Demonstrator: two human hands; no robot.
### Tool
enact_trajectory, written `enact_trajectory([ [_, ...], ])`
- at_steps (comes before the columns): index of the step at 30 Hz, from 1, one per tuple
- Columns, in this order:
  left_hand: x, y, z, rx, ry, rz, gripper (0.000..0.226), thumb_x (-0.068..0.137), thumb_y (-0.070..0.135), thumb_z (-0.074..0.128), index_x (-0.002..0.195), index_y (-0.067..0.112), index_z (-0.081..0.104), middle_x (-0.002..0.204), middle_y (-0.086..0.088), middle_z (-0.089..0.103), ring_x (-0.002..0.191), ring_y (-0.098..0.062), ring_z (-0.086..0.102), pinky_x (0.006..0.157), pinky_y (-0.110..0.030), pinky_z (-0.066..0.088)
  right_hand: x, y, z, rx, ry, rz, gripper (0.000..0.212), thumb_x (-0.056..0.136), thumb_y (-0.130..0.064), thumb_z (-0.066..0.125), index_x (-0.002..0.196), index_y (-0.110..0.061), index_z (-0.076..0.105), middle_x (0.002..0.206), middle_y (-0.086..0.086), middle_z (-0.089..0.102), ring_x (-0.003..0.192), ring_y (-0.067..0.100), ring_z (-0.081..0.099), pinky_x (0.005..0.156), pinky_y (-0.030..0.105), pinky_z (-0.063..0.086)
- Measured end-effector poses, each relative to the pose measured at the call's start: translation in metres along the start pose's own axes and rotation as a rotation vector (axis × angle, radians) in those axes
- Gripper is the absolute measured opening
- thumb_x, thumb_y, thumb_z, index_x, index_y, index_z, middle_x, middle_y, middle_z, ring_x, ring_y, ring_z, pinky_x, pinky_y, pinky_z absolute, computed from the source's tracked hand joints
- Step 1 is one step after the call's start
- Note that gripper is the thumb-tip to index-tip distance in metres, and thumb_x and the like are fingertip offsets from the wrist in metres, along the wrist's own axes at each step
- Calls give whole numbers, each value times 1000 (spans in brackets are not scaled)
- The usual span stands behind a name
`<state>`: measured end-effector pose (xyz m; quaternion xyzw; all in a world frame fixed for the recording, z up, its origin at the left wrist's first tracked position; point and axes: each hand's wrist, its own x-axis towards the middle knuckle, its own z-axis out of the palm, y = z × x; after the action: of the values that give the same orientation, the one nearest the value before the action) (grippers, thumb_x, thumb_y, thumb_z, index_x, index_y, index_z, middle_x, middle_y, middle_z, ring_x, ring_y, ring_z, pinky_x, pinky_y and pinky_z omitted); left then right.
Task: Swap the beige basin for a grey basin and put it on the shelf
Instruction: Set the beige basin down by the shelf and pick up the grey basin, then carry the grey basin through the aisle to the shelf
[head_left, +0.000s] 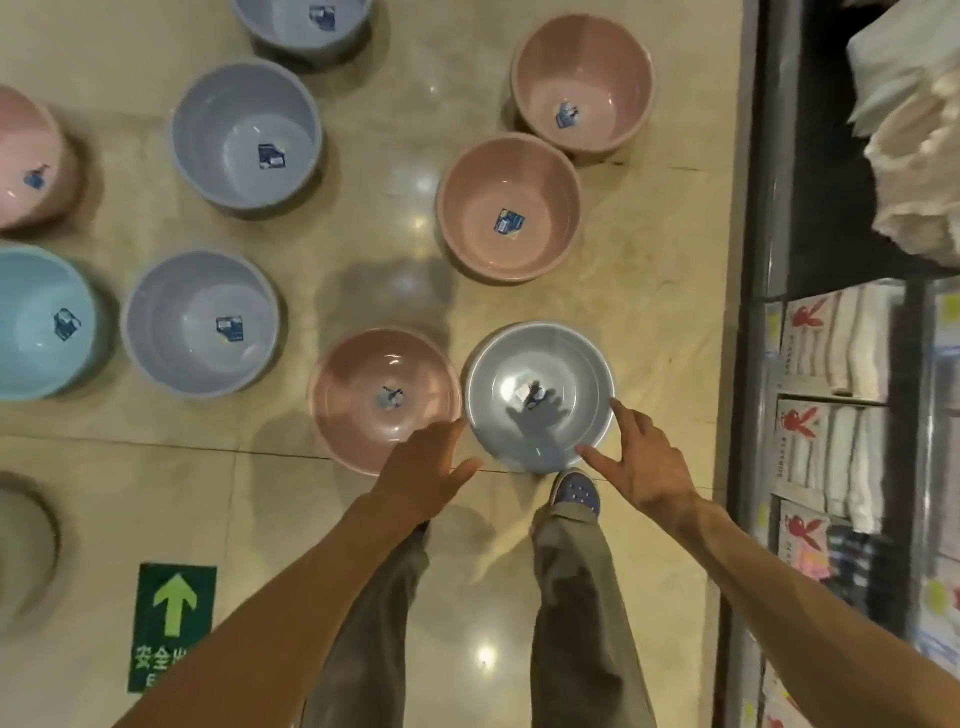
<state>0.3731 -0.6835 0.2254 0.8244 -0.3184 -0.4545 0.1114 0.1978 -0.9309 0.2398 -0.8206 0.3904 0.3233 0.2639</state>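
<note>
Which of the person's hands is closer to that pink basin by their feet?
The left hand: it reaches over the pink basin's near right rim. The right hand is farther, across the grey basin.

Both our hands hang spread and empty over the near rim of the grey basin (540, 397), left hand (423, 475) at its left edge, right hand (641, 465) at its right. Left of our grip the pink basin (384, 400) touches it, leaving no gap. Right lies bare floor (670, 322), then the shelf (831, 415). Our shoe (575, 491) crowds the near side
</note>
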Motion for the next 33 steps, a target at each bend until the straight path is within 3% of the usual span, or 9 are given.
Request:
enact_trajectory([
  [3, 20, 10, 30, -85, 18, -132, 70, 105, 53, 46, 165, 25, 23, 162, -3, 42, 146, -28, 43, 120, -46, 36, 37, 25, -7, -49, -32, -41, 93, 91, -76, 51, 165, -28, 20, 162, 9, 39, 139, 34, 49, 105, 50, 47],
  [6, 49, 14, 68, -281, 55, -210, 68, 104, 56, 46, 164, 33, 23, 163, 0, 43, 143, -27, 47, 120, -49, 37, 75, 47, -4, -108, -49, -66, 92, 92, -74, 53, 164, -27, 20, 162, 8, 39, 139, 33, 49, 106, 50, 47],
  [10, 85, 3, 133, -493, 89, -336, 77, 95, 73, 41, 162, 41, 23, 169, 10, 31, 152, -20, 38, 121, -52, 36, 132, 65, 16, -127, -84, -97, 90, 93, -67, 60, 163, -25, 23, 158, 12, 44, 136, 37, 51, 106, 53, 48],
  [14, 114, -8, 188, -608, 102, -484, 72, 103, 57, 48, 164, 29, 23, 163, -6, 38, 145, -30, 45, 118, -46, 38, 183, 77, 50, -90, -97, -94, 88, 94, -57, 67, 162, -20, 26, 154, 17, 46, 136, 41, 50, 107, 57, 48],
  [18, 145, -26, 226, -716, 112, -596, 85, 103, 50, 54, 167, 18, 7, 170, -11, 25, 154, -31, 32, 121, -44, 31, 232, 90, 86, -49, -97, -94, 90, 95, -48, 69, 165, -18, 20, 159, 18, 40, 140, 42, 46, 114, 56, 43],
  [20, 160, -35, 238, -783, 122, -630, 92, 102, 47, 58, 167, 19, -1, 170, -11, 26, 152, -32, 36, 119, -44, 34, 252, 95, 101, 3, -91, -58, 92, 96, -42, 70, 166, -18, 15, 162, 18, 34, 142, 42, 45, 115, 54, 42],
  [25, 190, -54, 257, -848, 223, -526, 97, 97, 21, 69, 164, 30, 0, 150, -8, 53, 128, -31, 60, 100, -36, 49, 285, 107, 123, 99, -10, 24, 78, 99, -16, 63, 162, -19, 19, 149, 23, 47, 127, 49, 56, 102, 54, 51],
  [30, 184, -50, 246, -874, 359, -447, 93, 91, 7, 68, 164, 28, 13, 153, -2, 41, 128, -9, 43, 109, -29, 39, 265, 113, 106, 41, 97, 54, 52, 100, -21, 44, 151, -11, 38, 139, 21, 56, 120, 47, 58, 94, 50, 49],
  [33, 173, -41, 233, -894, 374, -400, 98, 92, 14, 71, 164, 35, 9, 153, 0, 39, 132, -14, 44, 110, -35, 42, 242, 112, 87, 68, 111, 50, 48, 97, -31, 48, 144, -24, 41, 133, 11, 60, 112, 40, 64, 95, 57, 57],
])
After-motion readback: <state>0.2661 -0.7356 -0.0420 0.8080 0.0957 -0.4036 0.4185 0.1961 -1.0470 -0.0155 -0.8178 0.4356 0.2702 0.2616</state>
